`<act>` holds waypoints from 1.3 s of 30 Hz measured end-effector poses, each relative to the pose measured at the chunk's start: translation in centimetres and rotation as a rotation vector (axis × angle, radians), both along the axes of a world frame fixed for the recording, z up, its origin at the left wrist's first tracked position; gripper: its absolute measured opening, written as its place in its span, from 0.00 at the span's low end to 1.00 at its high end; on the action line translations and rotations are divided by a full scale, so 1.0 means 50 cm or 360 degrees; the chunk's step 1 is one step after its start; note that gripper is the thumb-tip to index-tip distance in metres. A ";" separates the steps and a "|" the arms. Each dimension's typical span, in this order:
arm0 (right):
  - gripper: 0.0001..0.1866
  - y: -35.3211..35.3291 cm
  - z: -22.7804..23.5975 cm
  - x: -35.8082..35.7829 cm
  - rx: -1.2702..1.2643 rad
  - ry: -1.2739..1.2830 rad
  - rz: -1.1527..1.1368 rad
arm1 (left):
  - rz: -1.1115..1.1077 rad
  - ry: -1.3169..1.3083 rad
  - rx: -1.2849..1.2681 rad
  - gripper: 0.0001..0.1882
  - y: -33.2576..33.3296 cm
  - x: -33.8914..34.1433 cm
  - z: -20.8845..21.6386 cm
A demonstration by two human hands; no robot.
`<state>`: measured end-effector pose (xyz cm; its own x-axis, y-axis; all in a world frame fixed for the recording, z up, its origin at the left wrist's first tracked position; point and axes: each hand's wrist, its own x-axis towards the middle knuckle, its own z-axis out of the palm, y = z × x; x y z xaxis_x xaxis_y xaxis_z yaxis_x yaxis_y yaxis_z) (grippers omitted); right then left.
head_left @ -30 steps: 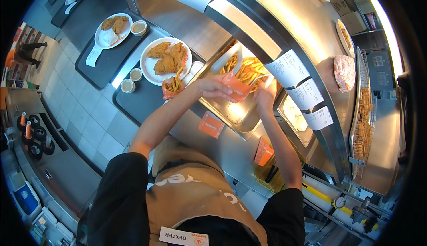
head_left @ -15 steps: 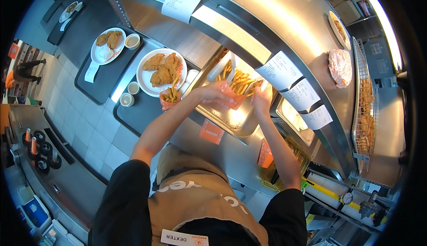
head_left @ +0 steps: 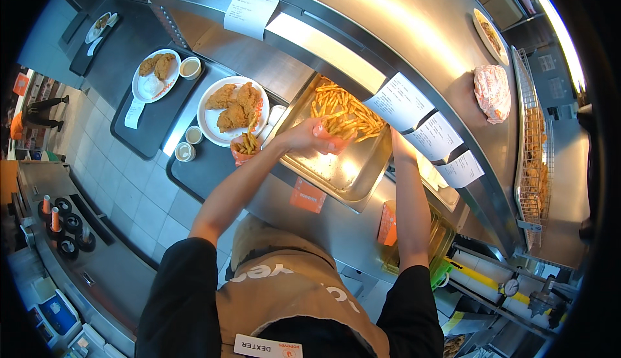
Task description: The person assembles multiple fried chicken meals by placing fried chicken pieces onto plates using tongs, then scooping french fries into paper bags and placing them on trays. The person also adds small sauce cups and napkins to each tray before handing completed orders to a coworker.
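Observation:
My left hand (head_left: 299,138) is closed around an orange paper fry pouch (head_left: 332,144) with fries standing out of it. It is held over a deep steel pan (head_left: 326,177). A heap of fries (head_left: 352,109) lies at the pan's far end, just beyond the pouch. At the pan's right edge, my right hand (head_left: 396,139) reaches under the ticket rail. Hanging receipts (head_left: 400,102) cover its fingers, so what it holds is hidden.
Left of the pan, a dark tray (head_left: 200,175) carries a plate of fried chicken (head_left: 234,107), dip cups (head_left: 185,151) and a filled fry pouch (head_left: 245,147). Another tray (head_left: 139,139) lies farther left. A flat orange pouch (head_left: 306,195) rests on the counter. A metal shelf (head_left: 388,24) overhangs the pan.
My right hand has moved right, away from the pouch and under the receipts. The white scoop beside the fries has gone out of sight. My left hand still holds the pouch.

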<state>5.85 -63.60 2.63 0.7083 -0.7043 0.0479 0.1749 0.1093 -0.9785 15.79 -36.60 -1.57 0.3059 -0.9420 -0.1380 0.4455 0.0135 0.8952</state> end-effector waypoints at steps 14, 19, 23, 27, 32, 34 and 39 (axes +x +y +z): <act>0.15 -0.023 -0.010 -0.026 -0.0037 -0.0101 0.0149 | 0.0179 0.0123 -0.0247 0.34 0.027 -0.036 0.069; 0.03 0.018 0.007 -0.006 0.0230 0.0366 0.0013 | 0.0245 -0.0079 -0.0190 0.30 0.111 -0.020 0.078; 0.03 0.057 0.009 0.024 0.0287 0.0536 -0.0069 | 0.0206 -0.0215 -0.0002 0.29 0.093 -0.006 0.048; 0.04 0.075 0.014 0.019 0.0237 0.0579 -0.0230 | 0.0223 -0.0286 0.0077 0.30 0.057 -0.012 0.018; 0.07 0.075 0.037 -0.012 0.0165 0.0488 -0.0283 | 0.0286 -0.0041 -0.0199 0.31 0.025 -0.009 -0.001; 0.07 0.072 0.044 -0.024 0.0140 0.0501 -0.0292 | 0.0232 0.0263 -0.0319 0.32 0.020 -0.002 -0.009; 0.08 0.069 0.051 -0.043 0.0151 0.0563 -0.0305 | 0.0071 -0.0085 -0.0208 0.32 0.017 0.018 -0.029</act>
